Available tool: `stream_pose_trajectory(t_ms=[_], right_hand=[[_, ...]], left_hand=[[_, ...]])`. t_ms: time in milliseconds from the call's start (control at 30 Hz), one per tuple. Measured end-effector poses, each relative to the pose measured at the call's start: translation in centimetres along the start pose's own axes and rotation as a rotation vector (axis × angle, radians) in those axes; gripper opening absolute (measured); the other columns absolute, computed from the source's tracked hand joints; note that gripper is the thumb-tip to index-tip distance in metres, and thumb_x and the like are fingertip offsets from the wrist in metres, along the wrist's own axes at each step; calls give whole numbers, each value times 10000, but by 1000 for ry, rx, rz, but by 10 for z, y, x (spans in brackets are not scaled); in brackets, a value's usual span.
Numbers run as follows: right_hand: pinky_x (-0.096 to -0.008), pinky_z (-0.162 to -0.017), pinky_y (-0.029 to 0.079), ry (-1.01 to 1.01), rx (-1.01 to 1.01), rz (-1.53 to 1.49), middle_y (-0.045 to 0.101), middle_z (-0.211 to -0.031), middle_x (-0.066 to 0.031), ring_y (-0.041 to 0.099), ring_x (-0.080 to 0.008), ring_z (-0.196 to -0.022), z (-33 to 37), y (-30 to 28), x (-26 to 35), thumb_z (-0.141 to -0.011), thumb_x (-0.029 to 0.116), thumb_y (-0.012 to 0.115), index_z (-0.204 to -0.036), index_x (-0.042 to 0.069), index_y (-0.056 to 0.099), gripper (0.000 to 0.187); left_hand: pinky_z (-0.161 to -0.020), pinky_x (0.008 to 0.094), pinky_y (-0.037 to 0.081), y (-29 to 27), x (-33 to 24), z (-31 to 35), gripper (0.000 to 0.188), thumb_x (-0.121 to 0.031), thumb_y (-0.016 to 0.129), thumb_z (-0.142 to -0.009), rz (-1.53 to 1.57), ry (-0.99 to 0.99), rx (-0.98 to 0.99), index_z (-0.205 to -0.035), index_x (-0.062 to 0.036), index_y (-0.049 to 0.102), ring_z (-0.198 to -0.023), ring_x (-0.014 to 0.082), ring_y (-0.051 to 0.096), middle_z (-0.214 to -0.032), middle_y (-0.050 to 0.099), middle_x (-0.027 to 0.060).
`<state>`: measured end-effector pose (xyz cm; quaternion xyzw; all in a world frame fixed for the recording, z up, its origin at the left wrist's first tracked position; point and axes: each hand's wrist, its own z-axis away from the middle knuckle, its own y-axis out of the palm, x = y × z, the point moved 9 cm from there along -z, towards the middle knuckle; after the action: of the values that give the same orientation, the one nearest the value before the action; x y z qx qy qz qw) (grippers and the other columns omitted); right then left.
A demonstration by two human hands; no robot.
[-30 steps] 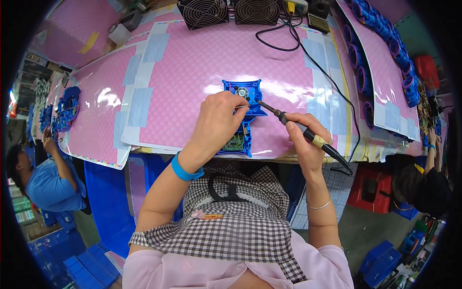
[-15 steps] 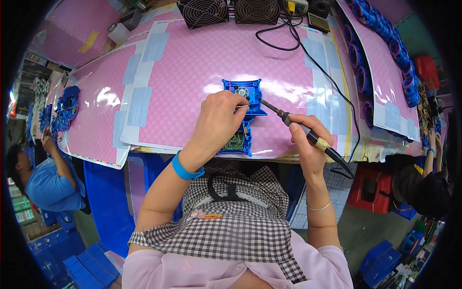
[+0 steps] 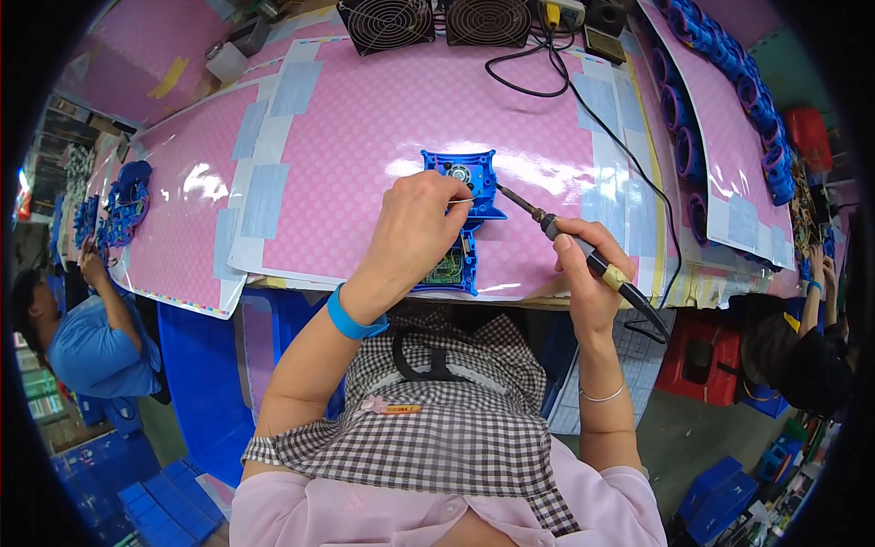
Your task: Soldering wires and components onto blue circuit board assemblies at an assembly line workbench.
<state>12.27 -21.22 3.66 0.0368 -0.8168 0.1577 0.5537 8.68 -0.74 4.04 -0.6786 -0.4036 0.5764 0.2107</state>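
Observation:
A blue plastic housing [image 3: 483, 208], opened into two parts, lies near the table's front edge. Its far part carries a round silver piece [image 3: 461, 174]; a green circuit board [image 3: 447, 272] shows in the near part. Over the housing, my left hand [image 3: 415, 219] pinches a thin pale wire [image 3: 462, 201] between thumb and fingers. My right hand [image 3: 591, 264] is wrapped round a soldering iron [image 3: 583, 248], whose tip points left at the right edge of the housing's far part. My left hand hides some of both parts.
Two black fans [image 3: 386, 22] stand at the back. The iron's black cord [image 3: 629, 155] runs along the right side. Blue ring-shaped parts [image 3: 688, 150] line the right edge. At left, a person in blue [image 3: 100, 342] handles blue parts [image 3: 128, 205]; another person [image 3: 797, 346] is at right.
The soldering iron has shifted slightly to the right, its tip a little farther from the wire. My left hand stays almost still.

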Motion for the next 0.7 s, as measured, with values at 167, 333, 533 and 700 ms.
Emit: stream_pose_trajectory(t_ms=[167,333,533,700], right_hand=[[-204,-556,417,-14,-9,27,622,-793,-58,551,-86,-611,1,-3,0,-843,19,640,-997,-30,671,164],[-204,-547,420,-27,-6,-50,629,-798,-66,560,-89,-610,0,2,4,-834,9,639,-993,-34,673,168],[-198,-528,421,-28,83,-25,646,-823,-75,576,-87,-610,-4,23,13,-815,-7,650,-940,-35,686,133],[-200,-526,417,-76,96,-22,640,-809,-63,561,-82,-602,-5,33,16,-818,-1,653,-946,-33,685,136]], left_hand=[[-646,359,511,-1,0,1,139,-119,682,-770,11,-5,-9,-860,-17,715,-713,278,653,-817,684,142],[-660,346,513,-13,1,3,131,-98,689,-768,101,-51,-63,-855,-3,708,-729,254,664,-821,690,139],[-688,332,513,-23,17,10,134,-73,701,-756,163,-109,-167,-859,13,706,-732,243,667,-798,691,140],[-679,331,509,-20,18,10,139,-75,705,-752,142,-134,-125,-854,20,704,-726,242,666,-794,689,144]])
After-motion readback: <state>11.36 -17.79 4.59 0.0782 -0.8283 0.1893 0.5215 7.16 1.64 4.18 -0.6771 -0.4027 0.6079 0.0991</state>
